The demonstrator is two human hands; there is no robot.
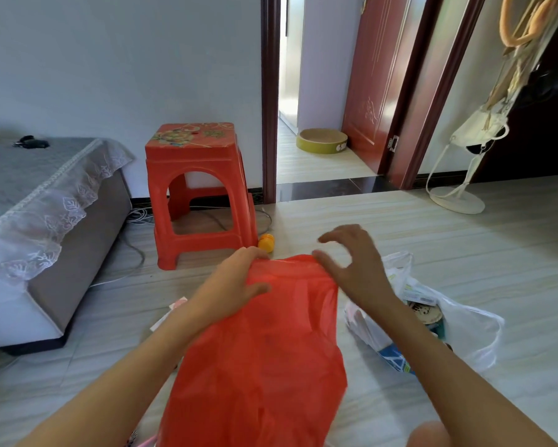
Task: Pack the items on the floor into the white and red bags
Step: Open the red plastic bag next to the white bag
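Note:
A red plastic bag point(264, 350) hangs in front of me, its top edge held up at mid-frame. My left hand point(235, 282) grips the bag's upper left edge. My right hand point(351, 262) is at the upper right edge with fingers spread; its thumb touches the rim. A white plastic bag point(464, 321) lies on the floor to the right with several items inside, including a blue packet point(395, 359) and a round tin point(427, 312). A small yellow toy point(266, 242) sits on the floor behind the red bag. A pink and white item point(171, 312) lies on the floor at the left, partly hidden by my arm.
A red plastic stool point(200, 188) stands just behind the bag. A grey sofa point(45, 227) with a lace cover is at the left, with cables beside it. A white stand base point(456, 201) sits at the right. An open doorway with a yellow round tray point(322, 141) lies ahead.

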